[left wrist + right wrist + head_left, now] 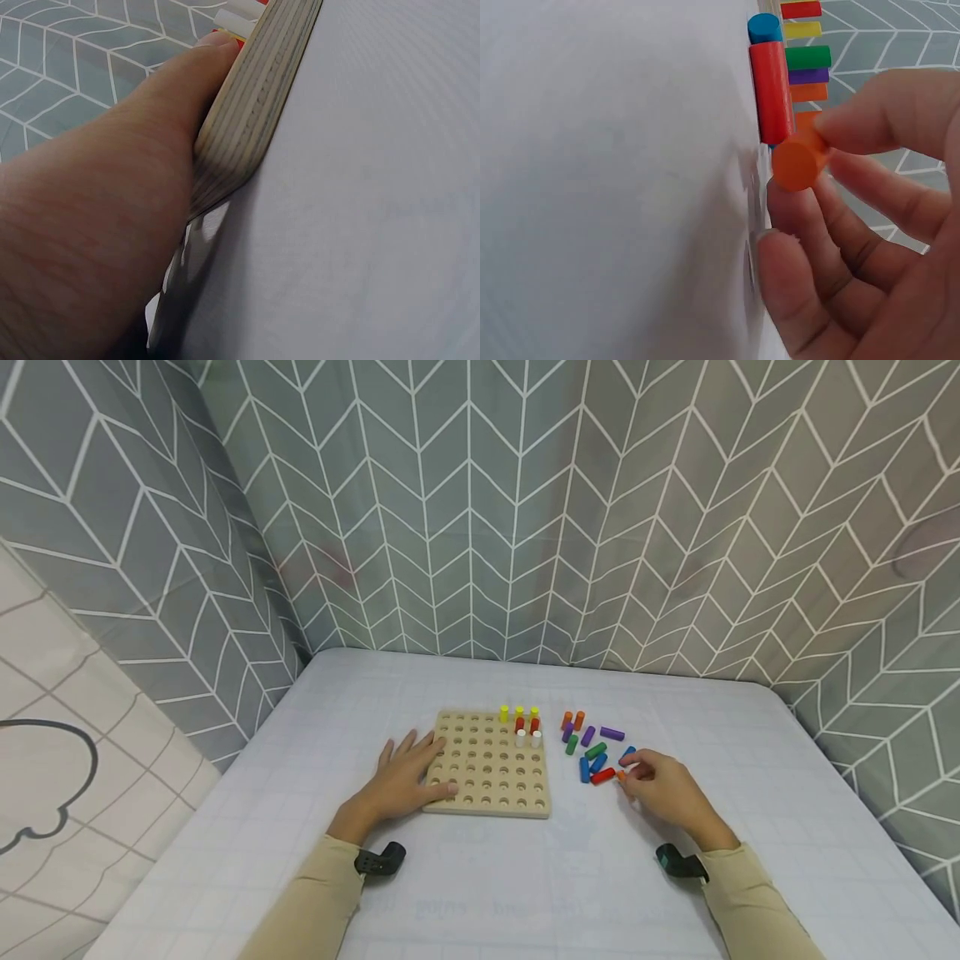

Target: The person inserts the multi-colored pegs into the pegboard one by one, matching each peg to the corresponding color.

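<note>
A square wooden pegboard [487, 770] lies flat on the table, with yellow pegs [519, 712], red pegs [535, 725] and white pegs [536, 739] upright in holes at its far right corner. My left hand [405, 781] rests along the board's left edge, fingers spread and thumb over the near left corner. In the left wrist view the thumb [187, 82] lies against the board's layered side [251, 105]. To the right of the board, my right hand [667, 789] pinches an orange peg [795, 163] between fingertips, close beside a red peg [772, 90] lying on the table.
Between the board and my right hand lie loose blue pegs [584, 769], green pegs [596, 751], purple pegs [612, 733] and two orange pegs [580, 720]. A patterned curtain [480, 527] hangs behind the white-covered table [495, 877].
</note>
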`<action>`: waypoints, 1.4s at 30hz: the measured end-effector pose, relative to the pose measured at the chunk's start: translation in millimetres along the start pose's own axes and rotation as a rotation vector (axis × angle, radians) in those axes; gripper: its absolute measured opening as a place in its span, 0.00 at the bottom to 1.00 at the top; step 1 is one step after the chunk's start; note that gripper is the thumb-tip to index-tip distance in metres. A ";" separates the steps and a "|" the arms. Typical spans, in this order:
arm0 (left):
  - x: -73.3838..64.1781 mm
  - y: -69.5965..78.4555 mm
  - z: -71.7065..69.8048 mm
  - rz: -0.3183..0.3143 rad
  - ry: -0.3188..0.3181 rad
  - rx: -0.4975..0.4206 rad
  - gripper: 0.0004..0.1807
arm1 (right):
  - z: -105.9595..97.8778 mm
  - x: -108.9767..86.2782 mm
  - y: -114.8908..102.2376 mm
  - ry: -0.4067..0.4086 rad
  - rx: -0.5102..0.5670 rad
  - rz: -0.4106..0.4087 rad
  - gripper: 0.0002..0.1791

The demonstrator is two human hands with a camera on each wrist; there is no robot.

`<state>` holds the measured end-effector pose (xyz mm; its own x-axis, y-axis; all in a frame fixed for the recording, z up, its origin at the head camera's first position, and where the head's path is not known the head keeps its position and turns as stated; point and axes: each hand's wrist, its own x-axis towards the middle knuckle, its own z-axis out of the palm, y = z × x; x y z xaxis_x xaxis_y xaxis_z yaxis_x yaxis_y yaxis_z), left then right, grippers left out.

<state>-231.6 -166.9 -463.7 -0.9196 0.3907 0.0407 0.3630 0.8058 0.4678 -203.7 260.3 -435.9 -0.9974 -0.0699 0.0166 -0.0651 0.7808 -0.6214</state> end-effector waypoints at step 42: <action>0.6 -1.2 0.0 0.008 0.004 -0.006 0.54 | 15.3 26.6 -31.8 -0.013 0.531 -0.056 0.22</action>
<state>-232.6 -167.6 -464.3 -0.9172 0.3955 0.0480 0.3696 0.7998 0.4730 -227.7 224.0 -427.7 -0.9921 -0.1132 0.0534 -0.0905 0.3539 -0.9309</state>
